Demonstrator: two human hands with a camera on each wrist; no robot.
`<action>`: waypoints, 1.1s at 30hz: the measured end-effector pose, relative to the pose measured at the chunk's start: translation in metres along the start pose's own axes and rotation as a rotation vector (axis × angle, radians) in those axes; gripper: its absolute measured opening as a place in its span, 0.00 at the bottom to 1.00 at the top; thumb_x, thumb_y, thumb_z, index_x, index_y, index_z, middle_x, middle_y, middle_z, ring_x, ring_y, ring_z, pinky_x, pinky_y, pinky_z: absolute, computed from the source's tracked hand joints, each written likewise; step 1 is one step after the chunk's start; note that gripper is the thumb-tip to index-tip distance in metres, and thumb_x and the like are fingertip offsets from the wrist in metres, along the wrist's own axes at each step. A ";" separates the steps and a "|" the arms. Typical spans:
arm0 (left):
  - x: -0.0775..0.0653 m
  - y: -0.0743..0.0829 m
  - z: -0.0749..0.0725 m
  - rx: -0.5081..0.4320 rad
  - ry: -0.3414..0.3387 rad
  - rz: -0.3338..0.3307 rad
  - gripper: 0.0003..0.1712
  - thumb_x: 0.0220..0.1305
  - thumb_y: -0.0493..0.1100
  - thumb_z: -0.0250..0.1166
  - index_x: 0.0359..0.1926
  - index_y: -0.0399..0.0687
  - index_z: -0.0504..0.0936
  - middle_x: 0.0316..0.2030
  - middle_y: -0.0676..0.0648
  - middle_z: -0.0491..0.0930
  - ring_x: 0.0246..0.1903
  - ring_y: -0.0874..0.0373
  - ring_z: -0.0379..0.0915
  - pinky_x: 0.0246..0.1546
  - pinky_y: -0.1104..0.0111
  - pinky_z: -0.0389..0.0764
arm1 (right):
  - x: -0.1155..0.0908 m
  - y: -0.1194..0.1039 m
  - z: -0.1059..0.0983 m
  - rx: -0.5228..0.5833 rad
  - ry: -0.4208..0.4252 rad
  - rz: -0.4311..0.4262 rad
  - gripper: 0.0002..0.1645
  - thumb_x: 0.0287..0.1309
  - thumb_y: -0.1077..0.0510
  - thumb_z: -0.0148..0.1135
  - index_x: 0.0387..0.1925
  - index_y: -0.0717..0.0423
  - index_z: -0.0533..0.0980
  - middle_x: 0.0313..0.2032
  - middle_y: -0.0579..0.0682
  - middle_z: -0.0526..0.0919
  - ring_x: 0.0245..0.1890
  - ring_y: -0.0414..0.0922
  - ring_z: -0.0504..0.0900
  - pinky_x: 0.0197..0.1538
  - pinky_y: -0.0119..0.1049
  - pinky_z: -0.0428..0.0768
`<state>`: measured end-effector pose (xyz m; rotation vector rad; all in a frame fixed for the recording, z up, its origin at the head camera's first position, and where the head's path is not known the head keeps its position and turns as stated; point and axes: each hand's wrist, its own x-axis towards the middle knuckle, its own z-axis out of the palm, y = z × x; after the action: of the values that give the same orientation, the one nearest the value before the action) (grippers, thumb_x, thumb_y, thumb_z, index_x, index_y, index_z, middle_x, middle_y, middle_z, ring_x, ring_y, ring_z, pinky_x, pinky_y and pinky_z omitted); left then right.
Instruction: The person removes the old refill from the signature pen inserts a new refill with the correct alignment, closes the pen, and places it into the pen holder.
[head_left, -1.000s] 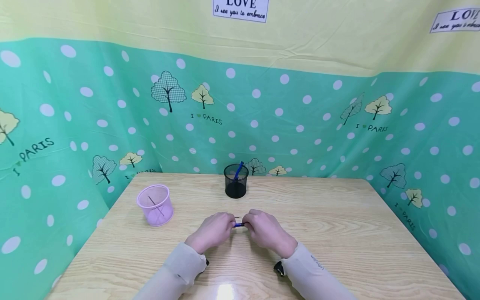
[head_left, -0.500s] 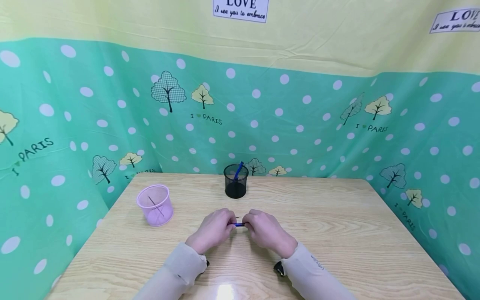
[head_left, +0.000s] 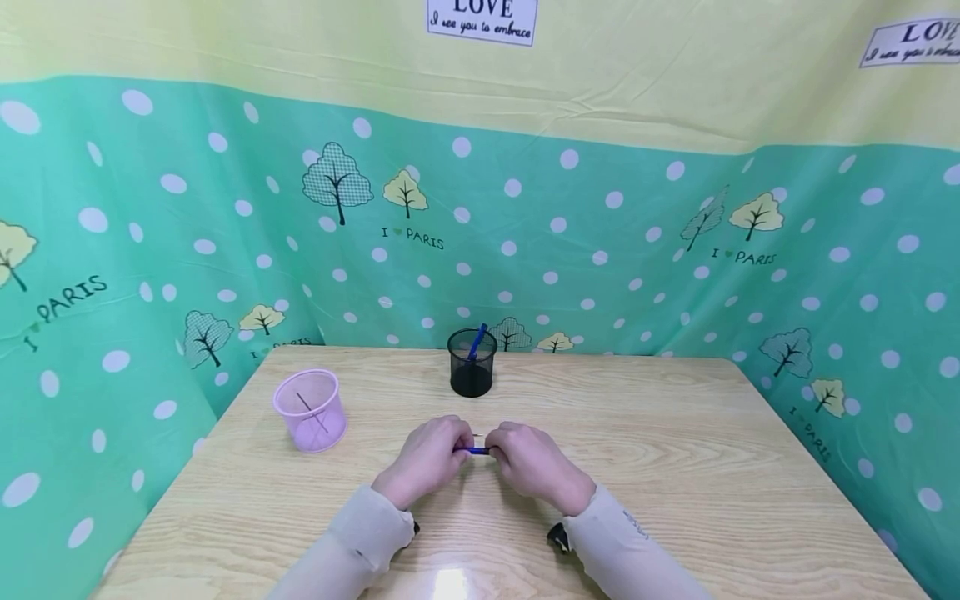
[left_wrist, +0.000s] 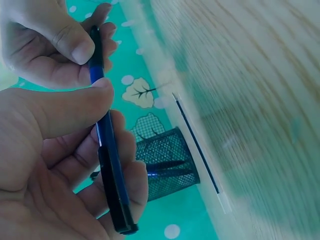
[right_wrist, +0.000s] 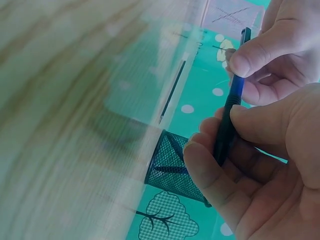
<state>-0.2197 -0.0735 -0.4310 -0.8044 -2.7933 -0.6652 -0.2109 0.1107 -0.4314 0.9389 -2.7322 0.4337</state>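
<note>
Both hands hold one blue pen with a black grip and black clip level above the table. My left hand pinches its blue barrel; in the left wrist view the clip end of the pen lies across the curled fingers. The right hand grips the black grip section, thumb on top, as the right wrist view shows on the pen. The tip is hidden or too dark to make out. Beyond the hands a thin ink refill with a dark tube lies on the table.
Behind the hands stands a black mesh pen holder with blue pen parts in it. At the left is a pink mesh cup, where thin dark sticks cross. A patterned green and yellow cloth hangs around the wooden table.
My left fingers have shifted slightly along the pen, so more of its blue barrel shows between the hands. The right hand has barely moved.
</note>
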 end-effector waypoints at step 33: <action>0.001 -0.012 -0.016 -0.089 -0.084 -0.153 0.08 0.49 0.42 0.67 0.25 0.61 0.76 0.23 0.61 0.72 0.26 0.62 0.67 0.28 0.68 0.68 | 0.000 0.001 0.000 0.054 0.022 0.048 0.06 0.55 0.60 0.57 0.35 0.51 0.79 0.29 0.41 0.75 0.28 0.34 0.72 0.32 0.28 0.74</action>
<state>-0.2265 -0.0897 -0.4207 -0.6527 -2.9427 -0.8038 -0.2118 0.1112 -0.4315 0.8779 -2.7401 0.5257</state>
